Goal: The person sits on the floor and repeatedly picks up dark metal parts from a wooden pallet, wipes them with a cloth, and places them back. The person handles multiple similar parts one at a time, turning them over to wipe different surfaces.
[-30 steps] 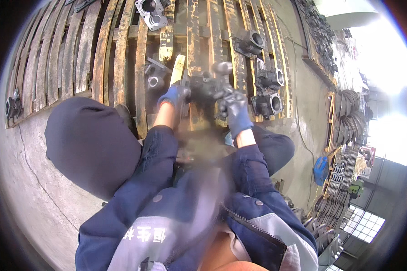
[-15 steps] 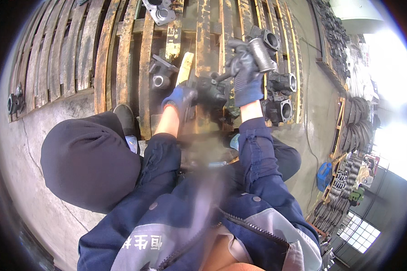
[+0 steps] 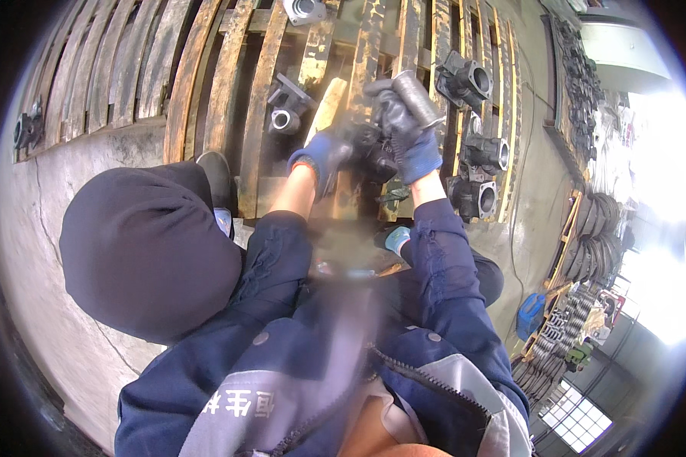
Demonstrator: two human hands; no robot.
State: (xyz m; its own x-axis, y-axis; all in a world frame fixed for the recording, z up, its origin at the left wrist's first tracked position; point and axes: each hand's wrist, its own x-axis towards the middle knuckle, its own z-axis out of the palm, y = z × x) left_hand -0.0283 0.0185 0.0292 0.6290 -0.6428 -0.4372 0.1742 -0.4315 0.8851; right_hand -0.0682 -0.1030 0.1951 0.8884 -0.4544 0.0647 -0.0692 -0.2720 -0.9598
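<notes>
In gloves of blue and black, both my hands are over a wooden pallet. My right hand is closed round a hammer with a thick, grey cylindrical metal head; its handle is mostly hidden by the fingers. Just left of it, my left hand grips a dark metal casting, whose shape is blurred and partly covered by both gloves. Beyond the left hand lies a pale wood piece. A smaller flanged casting rests on the slats to its left.
Several dark flanged castings line the pallet's right side. Another casting sits at the far edge. My left knee is bent beside the pallet. Farther right are a blue container and stacked metal parts.
My right hand has moved left relative to the pallet, closer to the left hand, and the hammer head has tilted. The dark casting has shifted between the gloves. The whole view has moved slightly.
</notes>
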